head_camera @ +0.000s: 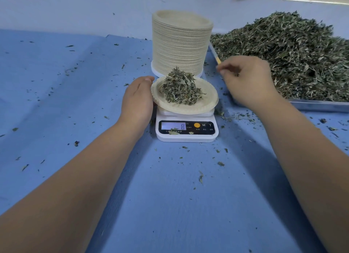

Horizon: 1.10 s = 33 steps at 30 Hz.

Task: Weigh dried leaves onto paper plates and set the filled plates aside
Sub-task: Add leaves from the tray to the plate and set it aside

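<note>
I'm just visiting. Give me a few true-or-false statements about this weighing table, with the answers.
1. The plate on the scale holds leaves. True.
2. The scale's display reads 0. False: it reads 8.
3. The plate stack stands in front of the scale. False: it stands behind it.
4. The left hand touches the plate's rim. True.
5. The tray on the right is empty. False: it holds a big leaf pile.
</note>
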Each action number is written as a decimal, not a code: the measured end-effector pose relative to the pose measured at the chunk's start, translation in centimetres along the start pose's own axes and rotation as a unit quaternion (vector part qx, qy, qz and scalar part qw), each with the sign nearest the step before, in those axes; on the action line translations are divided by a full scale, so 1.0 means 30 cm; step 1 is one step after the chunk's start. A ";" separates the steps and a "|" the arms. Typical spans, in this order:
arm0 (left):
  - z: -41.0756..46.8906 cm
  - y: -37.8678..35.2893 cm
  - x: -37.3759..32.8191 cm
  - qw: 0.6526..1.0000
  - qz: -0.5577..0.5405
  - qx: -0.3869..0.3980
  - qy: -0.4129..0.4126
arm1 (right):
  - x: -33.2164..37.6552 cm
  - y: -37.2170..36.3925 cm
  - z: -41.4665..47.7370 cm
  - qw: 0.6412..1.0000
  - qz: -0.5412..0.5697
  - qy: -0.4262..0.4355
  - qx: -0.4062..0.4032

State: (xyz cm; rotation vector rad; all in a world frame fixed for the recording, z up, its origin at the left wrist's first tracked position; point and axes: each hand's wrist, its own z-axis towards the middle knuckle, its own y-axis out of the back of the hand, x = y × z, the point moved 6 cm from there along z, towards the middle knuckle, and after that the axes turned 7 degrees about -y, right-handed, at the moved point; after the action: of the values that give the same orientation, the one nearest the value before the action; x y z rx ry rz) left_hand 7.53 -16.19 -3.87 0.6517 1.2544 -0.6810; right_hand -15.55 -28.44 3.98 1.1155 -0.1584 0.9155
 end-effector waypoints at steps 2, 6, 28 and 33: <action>-0.002 -0.001 -0.004 1.000 -0.003 0.002 -0.003 | 0.108 -0.019 -0.014 0.999 0.012 0.047 0.019; -0.001 0.002 -0.005 1.000 0.000 0.005 -0.001 | 0.289 -0.094 -0.046 0.981 -0.097 0.146 0.084; -0.017 -0.005 -0.035 0.999 0.023 0.005 -0.038 | 0.348 -0.064 0.045 0.990 -0.038 0.127 0.047; -0.031 -0.022 -0.054 0.991 0.080 0.043 -0.100 | 0.223 -0.009 0.076 0.990 0.135 0.029 -0.013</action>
State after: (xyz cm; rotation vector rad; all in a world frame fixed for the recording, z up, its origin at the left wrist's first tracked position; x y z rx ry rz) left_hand 6.15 -15.73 -2.52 0.7276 0.9816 -0.6519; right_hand -10.35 -26.66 8.44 1.0578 -0.2779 1.1831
